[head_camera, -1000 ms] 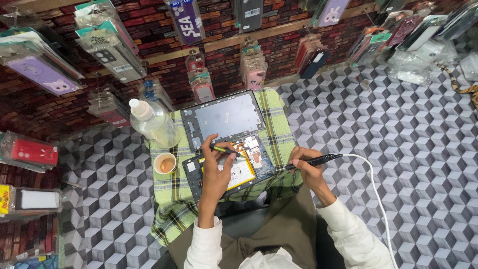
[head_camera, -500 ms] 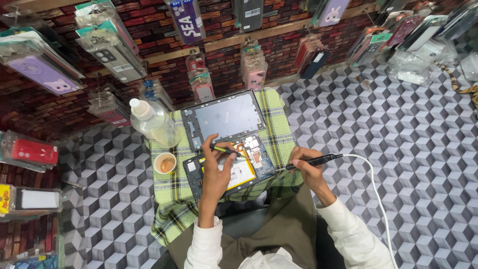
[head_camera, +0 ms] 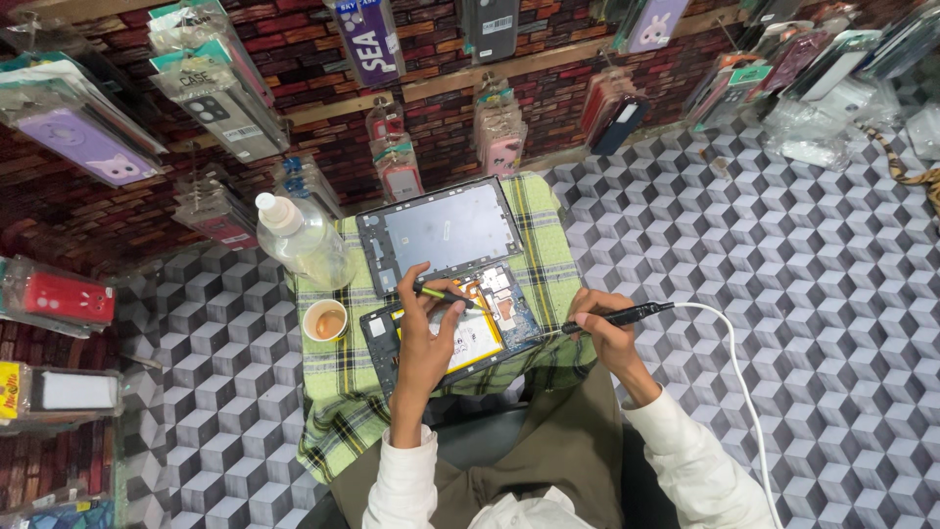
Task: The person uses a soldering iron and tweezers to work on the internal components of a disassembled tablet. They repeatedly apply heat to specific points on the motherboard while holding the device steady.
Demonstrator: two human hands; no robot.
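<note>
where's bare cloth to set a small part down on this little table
Free: the checked cloth right of the grey back panel, and its front-left corner below the paper cup. Crowded: centre, where the opened tablet and both hands sit, and by the bottle.

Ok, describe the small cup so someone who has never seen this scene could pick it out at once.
Find the green plaid cloth covering the small table in the middle. On its left edge, just below the clear plastic bottle and left of the opened tablet under the left hand, stands the small paper cup. It is the only round, open-topped thing there, with brownish liquid inside.
</note>
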